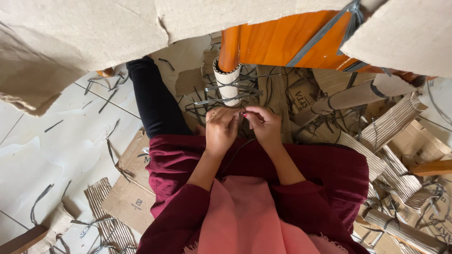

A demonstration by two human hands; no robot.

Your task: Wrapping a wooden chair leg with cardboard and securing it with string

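Note:
My left hand (220, 128) and my right hand (264, 125) meet in front of me, fingertips pinched together on a thin dark plastic strap (238, 149) that runs down toward my lap. Just beyond the fingers stands a cardboard tube (228, 81) wrapped round an orange wooden leg (229, 44). Several grey straps (226, 88) cross the tube. Above it lies an orange wooden panel (287, 40), partly covered by brown cardboard wrapping (89, 33). What exactly the fingertips pinch is too small to tell.
I sit on a white tiled floor (42, 155) in a maroon garment. Corrugated cardboard rolls (391, 124), flat cardboard boxes (132, 197) and cut strap pieces (113, 155) lie scattered around me, thickest on the right.

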